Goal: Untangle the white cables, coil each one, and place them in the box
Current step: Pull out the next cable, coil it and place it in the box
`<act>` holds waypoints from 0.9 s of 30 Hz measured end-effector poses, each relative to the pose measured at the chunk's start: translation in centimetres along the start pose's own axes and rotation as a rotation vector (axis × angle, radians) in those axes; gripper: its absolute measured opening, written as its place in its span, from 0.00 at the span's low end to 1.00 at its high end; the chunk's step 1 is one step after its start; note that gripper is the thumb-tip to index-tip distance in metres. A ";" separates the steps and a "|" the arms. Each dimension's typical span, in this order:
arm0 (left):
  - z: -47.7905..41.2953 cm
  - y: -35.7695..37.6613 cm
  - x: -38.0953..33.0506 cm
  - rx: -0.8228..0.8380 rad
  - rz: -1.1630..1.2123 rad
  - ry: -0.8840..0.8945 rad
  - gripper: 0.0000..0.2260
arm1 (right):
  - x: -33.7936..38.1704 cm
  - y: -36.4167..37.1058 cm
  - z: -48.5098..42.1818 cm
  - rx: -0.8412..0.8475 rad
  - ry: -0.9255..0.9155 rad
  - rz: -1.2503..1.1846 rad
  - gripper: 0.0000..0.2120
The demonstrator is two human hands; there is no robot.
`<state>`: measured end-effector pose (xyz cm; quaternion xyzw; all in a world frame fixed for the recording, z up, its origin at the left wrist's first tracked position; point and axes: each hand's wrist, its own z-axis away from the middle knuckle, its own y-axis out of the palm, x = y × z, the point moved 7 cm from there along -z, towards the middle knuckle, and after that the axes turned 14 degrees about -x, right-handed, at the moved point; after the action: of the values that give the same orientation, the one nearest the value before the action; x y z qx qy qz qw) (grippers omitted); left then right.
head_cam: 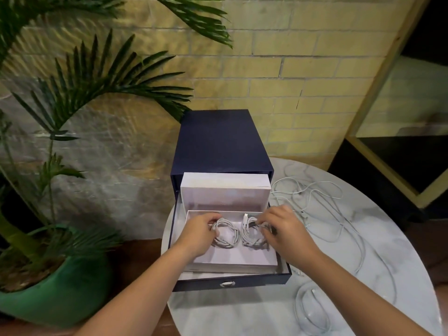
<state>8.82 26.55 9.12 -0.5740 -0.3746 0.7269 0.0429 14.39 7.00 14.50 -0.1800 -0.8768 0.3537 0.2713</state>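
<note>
Two coiled white cables lie side by side in the white box (232, 259), which sits in the pulled-out navy drawer (232, 283). My left hand (197, 232) grips the left coil (226, 235) at its left edge. My right hand (282, 229) holds the right coil (252, 232), whose connector sticks up at its top. A tangle of loose white cables (322, 207) spreads over the marble table (242, 314) to the right of the drawer. One more loose loop of cable (312, 311) lies near the table's front right.
The navy drawer case (220, 141) stands behind the drawer, with a white lid (225, 192) propped inside. A green pot with a palm (55, 275) stands on the floor at the left. A brick wall is behind, and a dark framed panel (397, 151) is at the right.
</note>
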 end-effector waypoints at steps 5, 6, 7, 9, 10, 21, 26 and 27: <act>0.3 -0.2 -0.3 -0.013 -0.248 0.095 0.24 | -1.8 -0.5 1.0 -0.022 0.063 0.167 0.09; 0.3 -0.3 -0.3 -0.014 -0.276 0.101 0.25 | -2.0 -0.5 1.1 -0.017 0.076 0.190 0.10; 0.3 -0.2 -0.3 -0.010 -0.301 0.104 0.27 | -2.0 -0.4 1.2 -0.013 0.083 0.207 0.11; 0.3 -0.1 0.0 -0.003 -0.315 0.103 0.26 | -2.0 -0.5 1.2 -0.011 0.090 0.232 0.12; 0.3 0.0 0.0 -0.008 -0.299 0.104 0.25 | -2.0 -0.5 1.2 -0.012 0.096 0.238 0.13; 0.2 -0.1 -0.2 -0.123 -0.200 0.125 0.17 | -3.1 0.0 1.9 0.013 0.223 0.195 0.15; 0.2 0.0 0.0 -0.127 -0.178 0.114 0.16 | -3.4 0.4 1.9 0.078 0.287 0.155 0.18; 0.2 -0.1 -0.1 -0.130 -0.191 0.117 0.16 | -3.4 0.4 1.9 0.085 0.293 0.150 0.18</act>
<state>8.63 26.46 9.22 -0.5786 -0.4708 0.6590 0.0966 15.97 4.53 11.87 -0.2831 -0.7962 0.3798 0.3763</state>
